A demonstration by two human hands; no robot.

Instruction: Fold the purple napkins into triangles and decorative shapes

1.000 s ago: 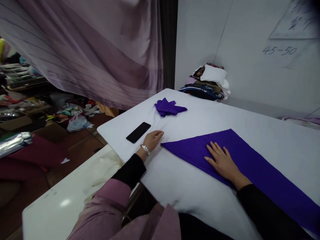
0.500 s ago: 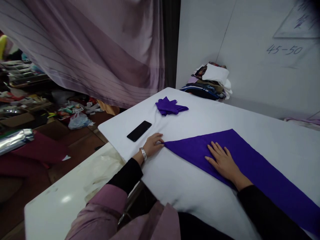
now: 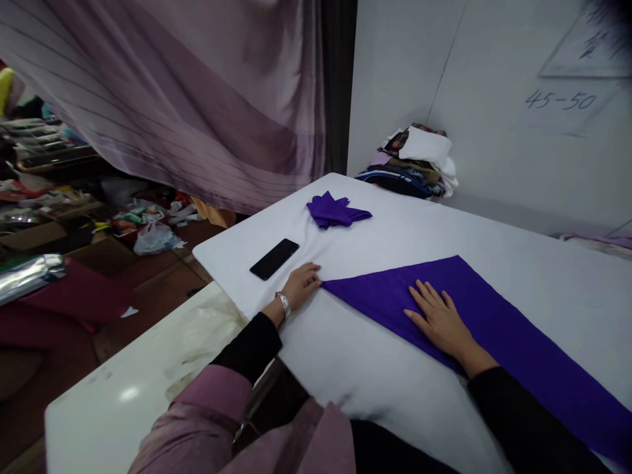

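Movement here is all on the left side: a second ago my left hand (image 3: 300, 287) was just off the tip, and now its curled fingers touch the pointed end of the purple cloth (image 3: 498, 329). Can't tell whether they're pinching it or only resting there. Right hand (image 3: 438, 322) hasn't budged, flat on the cloth with its fingers spread, gripping nothing. So I'd say the piece is now steadied at two spots. It lies flat on the white-covered table (image 3: 365, 375) and runs out of view to the right.

Room, going left to right: foil-looking roll (image 3: 32, 278) by some dark red material (image 3: 89, 296), glossy white side table (image 3: 113, 395), plastic bag (image 3: 155, 238) in the floor clutter, mauve curtain (image 3: 237, 99) hanging behind. Black phone (image 3: 274, 259) is on the covered table just past the left hand, with a crumpled purple piece (image 3: 333, 210) further back. Clothes pile (image 3: 415, 161) against the wall (image 3: 494, 39) after that, then handwritten "45-50" (image 3: 560, 100).
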